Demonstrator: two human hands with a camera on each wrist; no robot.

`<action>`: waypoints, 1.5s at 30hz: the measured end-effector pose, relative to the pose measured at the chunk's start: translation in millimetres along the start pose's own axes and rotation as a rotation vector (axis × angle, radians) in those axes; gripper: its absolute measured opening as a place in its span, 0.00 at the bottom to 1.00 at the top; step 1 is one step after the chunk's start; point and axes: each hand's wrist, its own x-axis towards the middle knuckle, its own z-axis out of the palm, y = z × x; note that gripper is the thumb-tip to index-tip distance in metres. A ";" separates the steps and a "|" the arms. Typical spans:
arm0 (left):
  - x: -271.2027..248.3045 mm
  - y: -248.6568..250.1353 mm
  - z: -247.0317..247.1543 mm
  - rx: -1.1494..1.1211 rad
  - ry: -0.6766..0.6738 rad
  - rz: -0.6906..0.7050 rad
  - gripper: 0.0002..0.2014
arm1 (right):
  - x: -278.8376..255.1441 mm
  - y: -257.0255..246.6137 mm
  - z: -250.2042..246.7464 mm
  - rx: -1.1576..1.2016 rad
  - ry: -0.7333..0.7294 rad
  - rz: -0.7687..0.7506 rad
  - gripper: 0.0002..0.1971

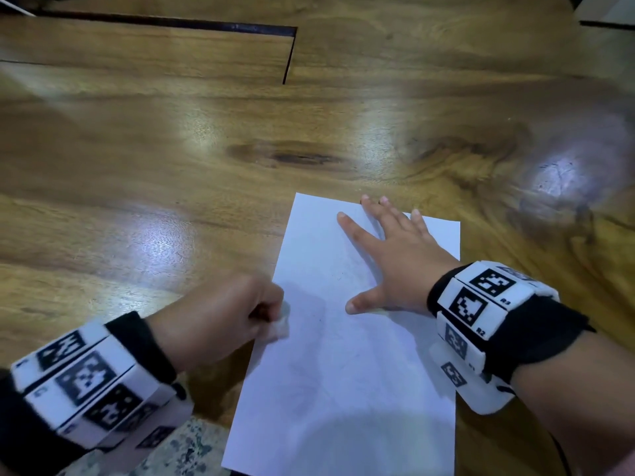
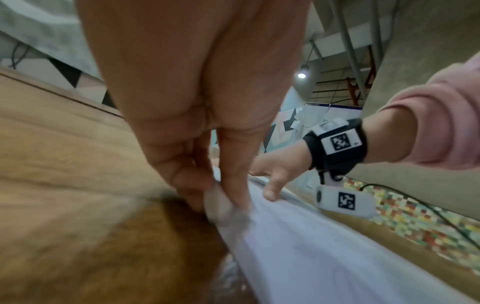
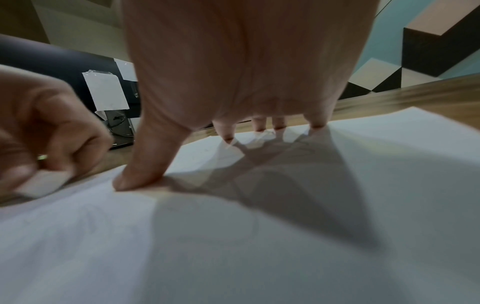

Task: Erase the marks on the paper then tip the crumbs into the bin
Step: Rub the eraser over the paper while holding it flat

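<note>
A white sheet of paper (image 1: 343,355) lies on the wooden table (image 1: 171,166), with only faint pencil traces showing. My right hand (image 1: 388,249) lies flat on the sheet's far right part, fingers spread, thumb pressing down (image 3: 140,179). My left hand (image 1: 223,314) pinches a small white eraser (image 1: 280,326) at the paper's left edge; the eraser (image 2: 218,203) touches the sheet (image 2: 337,257) there. In the right wrist view the eraser (image 3: 44,185) shows at the left, blurred. No bin is in view.
A dark slot (image 1: 288,53) cuts into the tabletop at the far side. The table's near edge and a speckled floor (image 1: 185,451) show below my left wrist. A cable (image 2: 428,209) runs past my right wrist.
</note>
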 end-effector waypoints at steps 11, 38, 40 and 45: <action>87.6 20.0 -28.6 -0.095 0.293 -0.136 0.05 | 1.3 -0.3 1.0 -0.005 0.012 -0.002 0.60; 78.0 41.4 -17.1 0.074 0.161 -0.008 0.02 | 3.5 0.6 3.3 -0.013 0.017 -0.007 0.61; 63.1 38.8 -9.1 0.087 0.140 0.038 0.04 | 3.5 1.2 3.2 -0.014 0.017 -0.011 0.61; 14.7 33.7 10.3 0.051 -0.088 0.127 0.07 | 2.5 1.2 2.8 -0.024 0.018 -0.012 0.61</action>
